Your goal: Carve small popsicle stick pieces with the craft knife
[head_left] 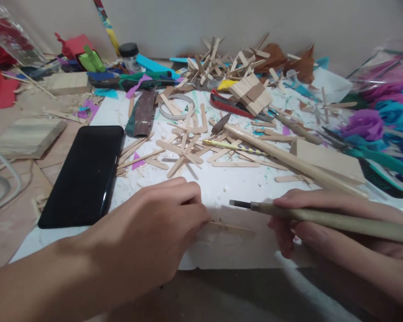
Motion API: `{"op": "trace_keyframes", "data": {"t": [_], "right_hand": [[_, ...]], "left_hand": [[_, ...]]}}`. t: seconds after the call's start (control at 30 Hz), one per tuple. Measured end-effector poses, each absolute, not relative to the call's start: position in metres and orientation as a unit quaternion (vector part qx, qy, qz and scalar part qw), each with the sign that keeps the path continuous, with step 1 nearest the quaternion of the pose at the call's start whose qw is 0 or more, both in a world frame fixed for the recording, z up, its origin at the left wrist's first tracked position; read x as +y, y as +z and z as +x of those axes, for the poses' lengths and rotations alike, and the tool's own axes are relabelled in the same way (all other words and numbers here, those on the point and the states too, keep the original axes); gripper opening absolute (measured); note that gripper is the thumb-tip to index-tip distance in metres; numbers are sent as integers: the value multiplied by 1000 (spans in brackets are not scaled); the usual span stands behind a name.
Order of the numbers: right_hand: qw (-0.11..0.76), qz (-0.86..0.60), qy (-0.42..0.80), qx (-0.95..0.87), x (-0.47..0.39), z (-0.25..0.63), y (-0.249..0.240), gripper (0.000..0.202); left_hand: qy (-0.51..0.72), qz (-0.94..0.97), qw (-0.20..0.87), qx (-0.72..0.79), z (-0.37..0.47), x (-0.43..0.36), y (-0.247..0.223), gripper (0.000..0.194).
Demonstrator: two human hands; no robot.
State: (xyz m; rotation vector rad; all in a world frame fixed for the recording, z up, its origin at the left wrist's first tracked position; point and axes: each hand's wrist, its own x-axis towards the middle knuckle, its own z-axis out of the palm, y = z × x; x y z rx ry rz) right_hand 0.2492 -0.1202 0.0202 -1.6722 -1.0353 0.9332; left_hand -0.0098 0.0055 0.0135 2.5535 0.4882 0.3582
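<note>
My left hand (168, 219) is closed, thumb and fingers pinching one end of a craft stick (233, 228) low over the white sheet (218, 255). The stick points right, toward my other hand. Between the fingers of my right hand (322, 232) lies a wood-carving chisel (336, 220), held like a pen. Its short dark blade points left, above the craft stick and apart from it. Beyond my hands a star of crossed craft sticks (184, 154) lies among loose ones. My left fingertips are partly hidden behind the knuckles.
A black phone (83, 174) lies left of my left hand. Across the sheet are a long wooden handle (289, 156), a yellow patterned pencil (233, 146), a red cutter (228, 105), a tape ring (176, 107) and a wood block (329, 161). Crepe-paper flowers (362, 124) crowd the right.
</note>
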Motion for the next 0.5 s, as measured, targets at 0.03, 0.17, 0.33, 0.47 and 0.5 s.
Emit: {"op": "trace_keyframes", "data": {"t": [0.03,0.17,0.33,0.47,0.5], "right_hand": [[458,-691,363,-426,-121,247,20,29],[457,-738,322,-377,-124,236,19,37],[394,-731,271,-487,-123,236,22,34],[288,-658,233,-656,-124,248,23,30],[286,-648,224,-670,-125,250,23,27]], "left_hand": [[142,942,246,179,-10,5,12,34],[146,946,241,160,-9,5,9,37],[127,937,278,172,-8,4,14,38],[129,941,270,157,-8,2,16,42],[133,945,260,149,-8,2,16,42]]}}
